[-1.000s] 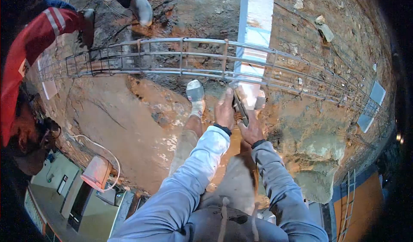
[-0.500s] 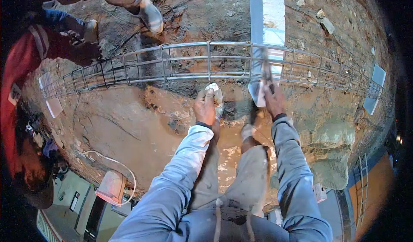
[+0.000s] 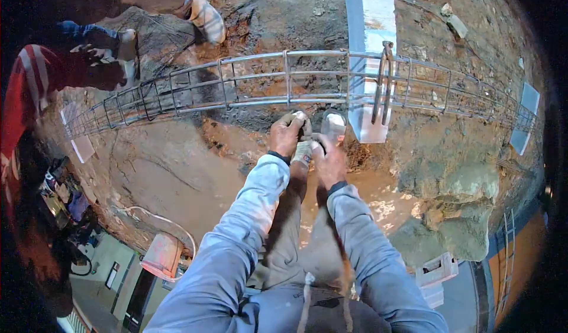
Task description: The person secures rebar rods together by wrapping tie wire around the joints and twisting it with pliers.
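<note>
A long steel rebar cage (image 3: pixel 254 78) runs across in front of me, above the muddy ground. My left hand (image 3: pixel 286 135) is closed just below the cage's near bar, thumb against the fingers. Close to its right, a little lower, my right hand (image 3: pixel 329 161) is also closed, thumb bent over the fingers. What either hand pinches, if anything, is too small or hidden to make out. A pair of steel pincers (image 3: pixel 381 93) hangs on the cage by its head, handles down, over a whitish board (image 3: pixel 370 31). My shoe (image 3: pixel 333 125) shows behind the hands.
Another person's legs and shoe (image 3: pixel 207 19) are at upper left, with a red sleeve (image 3: pixel 26 90) beside them. Boards stand under both cage ends, one at the right (image 3: pixel 523 117). A bucket (image 3: pixel 161 256) sits at lower left, a hollow block (image 3: pixel 436 270) at lower right. A ladder (image 3: pixel 507 256) stands far right.
My right hand has let go of the pincers, which now hang on the cage, and has moved left and down beside my left hand. My left hand has shifted slightly. My right shoe has moved forward.
</note>
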The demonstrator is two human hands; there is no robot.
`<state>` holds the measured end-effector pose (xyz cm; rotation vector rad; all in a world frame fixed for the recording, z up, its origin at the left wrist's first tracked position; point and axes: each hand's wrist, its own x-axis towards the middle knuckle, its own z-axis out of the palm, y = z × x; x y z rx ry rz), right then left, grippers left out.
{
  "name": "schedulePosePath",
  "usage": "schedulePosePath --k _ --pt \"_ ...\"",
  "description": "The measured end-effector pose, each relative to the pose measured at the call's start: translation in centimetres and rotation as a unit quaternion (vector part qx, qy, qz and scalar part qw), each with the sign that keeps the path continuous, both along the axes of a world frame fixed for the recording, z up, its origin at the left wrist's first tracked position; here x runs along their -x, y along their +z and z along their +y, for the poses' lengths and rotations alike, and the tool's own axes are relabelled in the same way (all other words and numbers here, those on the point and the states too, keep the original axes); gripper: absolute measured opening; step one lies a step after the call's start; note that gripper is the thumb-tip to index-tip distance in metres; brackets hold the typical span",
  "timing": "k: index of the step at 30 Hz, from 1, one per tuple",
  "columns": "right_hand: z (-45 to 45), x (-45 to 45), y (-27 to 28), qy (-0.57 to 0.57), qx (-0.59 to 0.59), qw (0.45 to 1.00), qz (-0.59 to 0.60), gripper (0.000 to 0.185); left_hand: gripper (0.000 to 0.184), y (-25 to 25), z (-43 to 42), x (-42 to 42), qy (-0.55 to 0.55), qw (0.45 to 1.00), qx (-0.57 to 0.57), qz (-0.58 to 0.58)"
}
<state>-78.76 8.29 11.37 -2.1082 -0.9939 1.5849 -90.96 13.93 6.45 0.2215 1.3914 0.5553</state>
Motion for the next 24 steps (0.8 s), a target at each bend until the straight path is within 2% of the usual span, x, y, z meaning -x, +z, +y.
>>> schedulePosePath --k 1,2,3,4,6,7,8,10,11,12,14,15,16,18,22,23,24 --pt "-0.8 0.4 -0.9 -0.042 -0.022 0.998 0.029 0.032 0.024 -0.4 0.3 0.3 -0.122 0.986 -0.047 0.105" --pt "-1.3 0.6 -1.3 -0.086 -0.041 0.994 0.055 0.031 0.029 -0.4 0.6 0.3 -0.245 0.944 -0.090 0.202" --pt "-1.3 0.5 -1.6 -0.084 -0.003 0.992 0.090 0.027 0.035 -0.4 1.2 0.4 -0.295 0.922 -0.089 0.237" --pt "-1.6 0.6 -2.6 -0.086 -0.002 0.992 0.090 0.027 0.035 -0.6 1.7 0.3 -0.297 0.921 -0.088 0.236" --pt "-2.5 0.8 -5.0 -0.080 0.026 0.995 0.052 0.023 0.036 -0.8 2.5 0.4 -0.427 0.822 -0.106 0.363" --pt "-1.4 0.2 -4.7 -0.113 0.099 0.987 0.051 0.022 0.034 -0.2 3.3 0.5 -0.477 0.780 -0.110 0.390" --pt "-1.5 0.2 -5.8 -0.116 0.099 0.987 0.051 0.022 0.034 0.5 4.1 0.4 -0.480 0.778 -0.111 0.389" --pt "-1.0 0.4 -8.1 -0.174 0.062 0.983 -0.002 0.025 0.035 0.9 5.7 0.2 -0.438 0.761 -0.223 0.423" --pt "-0.4 0.1 -8.4 -0.156 0.073 0.985 -0.007 0.028 0.031 0.4 6.3 0.2 -0.461 0.733 -0.236 0.442" --pt "0.2 0.3 -9.1 -0.156 0.075 0.985 -0.004 0.028 0.031 0.0 6.6 0.1 -0.463 0.732 -0.233 0.443" --pt "1.6 0.7 -9.8 -0.217 0.038 0.975 0.031 0.026 0.028 0.4 7.9 -1.0 -0.495 0.698 -0.278 0.436" --pt "2.2 0.6 -9.5 -0.166 0.038 0.985 -0.026 0.023 0.027 0.8 8.6 -1.8 -0.538 0.694 -0.222 0.424" --pt "2.3 0.9 -10.1 -0.167 0.039 0.985 -0.023 0.023 0.027 0.1 8.6 -2.1 -0.539 0.692 -0.221 0.426" --pt "2.2 1.1 -11.3 -0.167 -0.063 0.984 0.007 0.019 0.027 -1.4 8.5 -2.7 -0.573 0.673 -0.226 0.410" --pt "1.4 1.2 -13.7 -0.164 -0.068 0.984 -0.010 0.017 0.024 -1.5 8.9 -3.7 -0.547 0.676 -0.224 0.441" --pt "1.5 1.0 -13.7 -0.164 -0.067 0.984 -0.010 0.017 0.025 -1.6 8.7 -3.6 -0.523 0.681 -0.253 0.446" --pt "1.6 0.6 -13.8 -0.212 0.010 0.969 0.126 0.017 0.025 -1.5 8.4 -3.4 -0.523 0.681 -0.251 0.446"
